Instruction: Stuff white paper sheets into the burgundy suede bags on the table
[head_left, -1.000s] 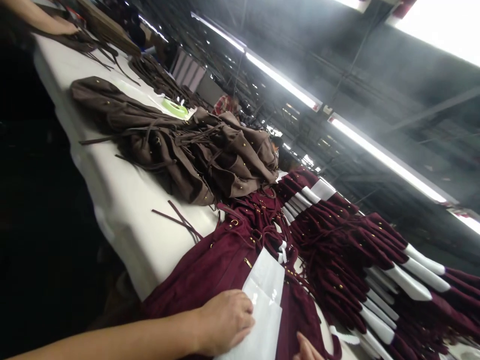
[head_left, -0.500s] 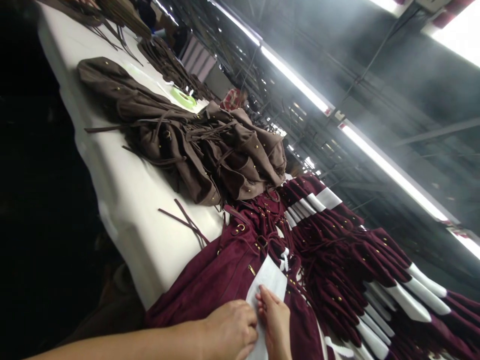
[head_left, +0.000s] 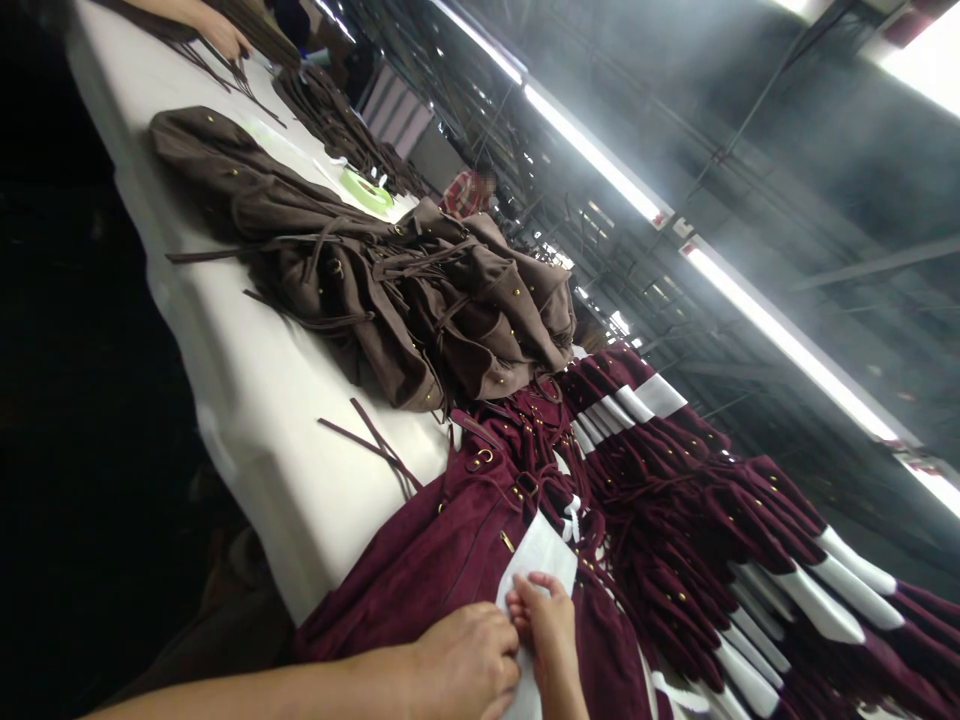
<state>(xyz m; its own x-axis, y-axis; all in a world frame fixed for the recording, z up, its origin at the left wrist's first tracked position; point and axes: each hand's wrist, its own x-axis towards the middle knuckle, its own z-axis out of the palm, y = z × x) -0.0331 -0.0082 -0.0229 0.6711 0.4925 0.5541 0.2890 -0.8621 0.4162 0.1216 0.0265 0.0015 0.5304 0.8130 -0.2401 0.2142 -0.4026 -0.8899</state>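
Observation:
A maroon suede bag (head_left: 442,545) lies flat at the near edge of the white table (head_left: 247,380). A white sheet (head_left: 536,552) rests on top of it. My left hand (head_left: 465,665) presses down on the sheet's near left part. My right hand (head_left: 547,625) sits beside it, its fingertips pinching the sheet's edge. Both hands touch each other at the bottom of the view.
A row of maroon bags with white inserts (head_left: 712,540) stretches to the right. A heap of brown bags (head_left: 405,300) lies behind, with loose brown straps (head_left: 371,440) on the table. A green tape roll (head_left: 365,190) sits further back. Another person's hand (head_left: 221,38) works at the far end.
My right hand came up from the bottom edge onto the sheet beside my left hand and now pinches it. The view shifted slightly. Another person's hand reappeared at the far end.

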